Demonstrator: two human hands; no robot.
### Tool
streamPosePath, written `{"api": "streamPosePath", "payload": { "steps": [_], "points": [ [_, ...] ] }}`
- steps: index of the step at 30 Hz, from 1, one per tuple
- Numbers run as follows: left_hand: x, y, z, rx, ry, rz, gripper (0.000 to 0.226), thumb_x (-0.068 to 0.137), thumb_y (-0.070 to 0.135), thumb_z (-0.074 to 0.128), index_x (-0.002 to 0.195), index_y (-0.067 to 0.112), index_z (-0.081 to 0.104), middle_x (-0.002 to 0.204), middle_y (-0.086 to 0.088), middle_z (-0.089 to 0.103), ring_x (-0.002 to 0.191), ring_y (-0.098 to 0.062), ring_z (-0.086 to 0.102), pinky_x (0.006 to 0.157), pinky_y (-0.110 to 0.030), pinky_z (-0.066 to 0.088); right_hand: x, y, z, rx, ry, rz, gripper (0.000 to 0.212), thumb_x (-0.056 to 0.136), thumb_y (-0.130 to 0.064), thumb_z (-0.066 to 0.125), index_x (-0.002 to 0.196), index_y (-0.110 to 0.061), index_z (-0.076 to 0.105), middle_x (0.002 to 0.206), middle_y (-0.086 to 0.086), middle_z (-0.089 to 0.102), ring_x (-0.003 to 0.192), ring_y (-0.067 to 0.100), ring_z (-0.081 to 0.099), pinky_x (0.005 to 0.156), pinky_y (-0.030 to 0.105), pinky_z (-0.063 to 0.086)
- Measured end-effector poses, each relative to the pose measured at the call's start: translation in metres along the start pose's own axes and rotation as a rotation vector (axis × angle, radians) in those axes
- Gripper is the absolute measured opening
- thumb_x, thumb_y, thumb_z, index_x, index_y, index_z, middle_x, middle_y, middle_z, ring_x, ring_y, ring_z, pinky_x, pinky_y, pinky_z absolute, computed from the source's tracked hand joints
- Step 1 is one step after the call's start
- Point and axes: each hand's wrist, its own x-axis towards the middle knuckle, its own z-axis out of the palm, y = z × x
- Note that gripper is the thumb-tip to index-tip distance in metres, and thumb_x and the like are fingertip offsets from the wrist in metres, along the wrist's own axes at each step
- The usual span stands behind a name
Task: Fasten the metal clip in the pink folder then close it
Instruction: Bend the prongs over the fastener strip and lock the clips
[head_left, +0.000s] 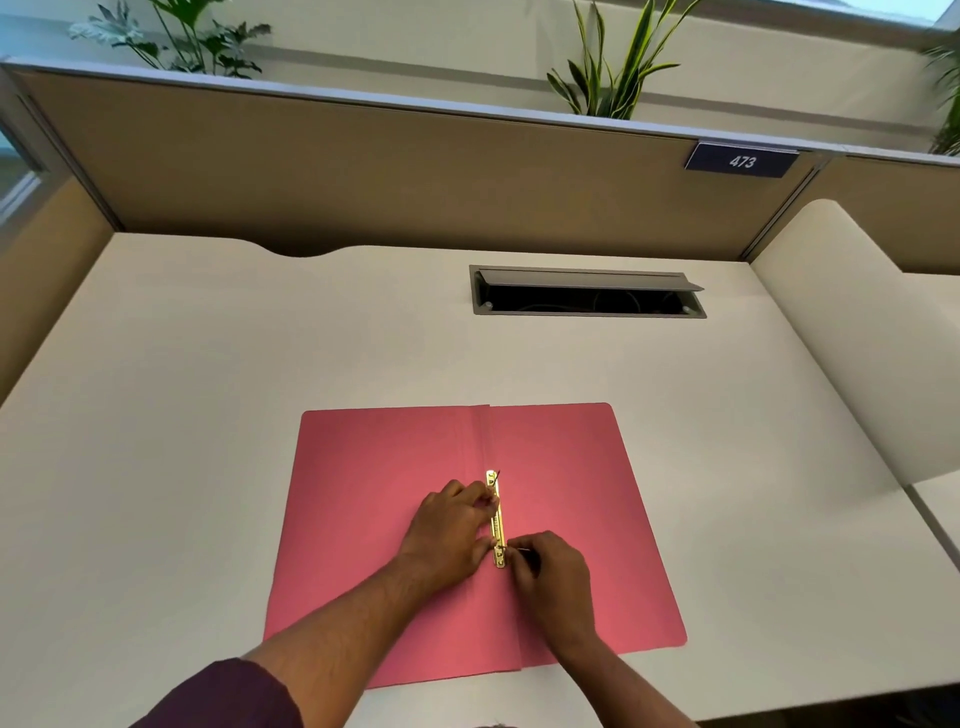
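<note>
A pink folder (571, 493) lies open and flat on the white desk in front of me. A gold metal clip (496, 519) runs along its centre fold. My left hand (452, 530) rests on the left leaf, its fingertips pressing the upper part of the clip. My right hand (550, 577) sits on the right leaf and pinches a thin prong at the clip's lower end. The clip's middle is partly hidden by my fingers.
The white desk (208, 415) is bounded by tan partition walls. An open grey cable hatch (587, 293) sits behind the folder. A cream rounded panel (857, 338) stands at the right. Plants (613, 62) show above the partition, by a sign reading 473.
</note>
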Motion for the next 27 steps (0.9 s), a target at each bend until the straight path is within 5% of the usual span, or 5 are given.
{"api": "streamPosePath", "payload": {
  "steps": [6,15,27],
  "points": [
    [-0.005,0.004,0.006,-0.038,0.041,-0.04,0.054,0.086,0.052,0.057,0.135,0.027,0.056,0.138,0.014,0.05,0.118,-0.017,0.043,0.096,-0.037,0.044,-0.009,0.005,-0.003,-0.073,-0.035,-0.102,0.007,0.083,-0.01,0.08,0.087,-0.017,0.08,0.083,-0.002,0.074,0.071,0.012,0.067,0.065,0.023,0.051],
    [-0.004,0.003,0.008,-0.058,0.063,-0.057,0.053,0.083,0.056,0.061,0.129,0.03,0.061,0.135,0.016,0.05,0.117,-0.015,0.043,0.095,-0.035,0.043,-0.009,0.003,-0.01,-0.199,-0.098,-0.325,0.008,0.084,-0.009,0.081,0.092,-0.01,0.082,0.081,0.006,0.071,0.064,0.024,0.068,0.054,0.033,0.057],
    [0.0,0.001,0.007,-0.064,0.066,-0.037,0.051,0.08,0.056,0.064,0.125,0.03,0.064,0.131,0.017,0.05,0.114,-0.013,0.045,0.093,-0.033,0.042,-0.018,-0.011,0.001,-0.27,-0.089,-0.269,0.005,0.079,-0.016,0.084,0.079,-0.014,0.08,0.075,0.0,0.072,0.059,0.021,0.067,0.049,0.032,0.056]
  ]
}}
